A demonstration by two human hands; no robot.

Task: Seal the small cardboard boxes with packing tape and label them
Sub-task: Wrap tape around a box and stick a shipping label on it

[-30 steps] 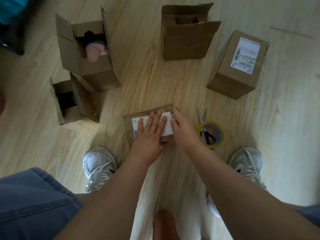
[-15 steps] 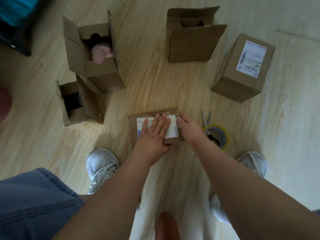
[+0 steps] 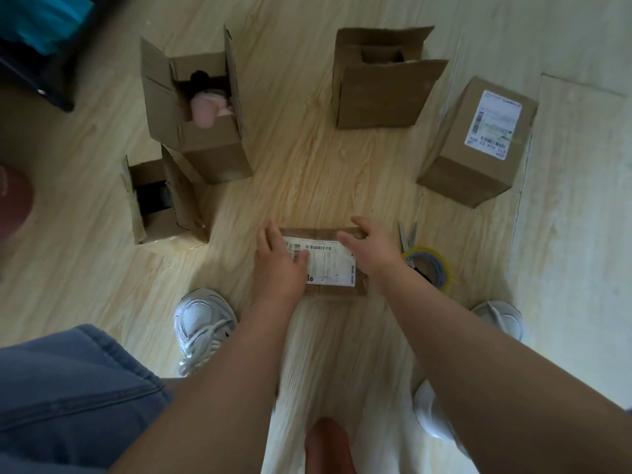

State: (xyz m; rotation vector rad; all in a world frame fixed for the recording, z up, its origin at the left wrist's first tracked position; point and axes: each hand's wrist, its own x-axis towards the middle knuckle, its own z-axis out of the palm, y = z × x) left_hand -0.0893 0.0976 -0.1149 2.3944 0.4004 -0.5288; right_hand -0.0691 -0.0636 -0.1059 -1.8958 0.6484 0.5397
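Observation:
A small sealed cardboard box (image 3: pixel 321 232) lies on the floor between my feet, with a white barcode label (image 3: pixel 330 266) stuck on its top. My left hand (image 3: pixel 277 265) rests on the box's left end, fingers straight, thumb lying over the label's left edge. Over the right end, my right hand (image 3: pixel 371 246) has its fingers spread toward the far right corner. A roll of clear packing tape (image 3: pixel 442 260) lies just right of the box, with scissors (image 3: pixel 407 236) partly inside it.
A sealed, labelled box (image 3: pixel 478 172) stands at the right. Three open boxes are behind: one holding something pink (image 3: pixel 212 152), one at the centre back (image 3: pixel 376 97), one on its side (image 3: pixel 155 224). My white shoes (image 3: pixel 201 323) flank the work spot. Dark furniture (image 3: pixel 37 70) fills the top left.
My left hand slid from the middle of the label to its left end, uncovering most of it. My right hand opened and moved over the box's right end.

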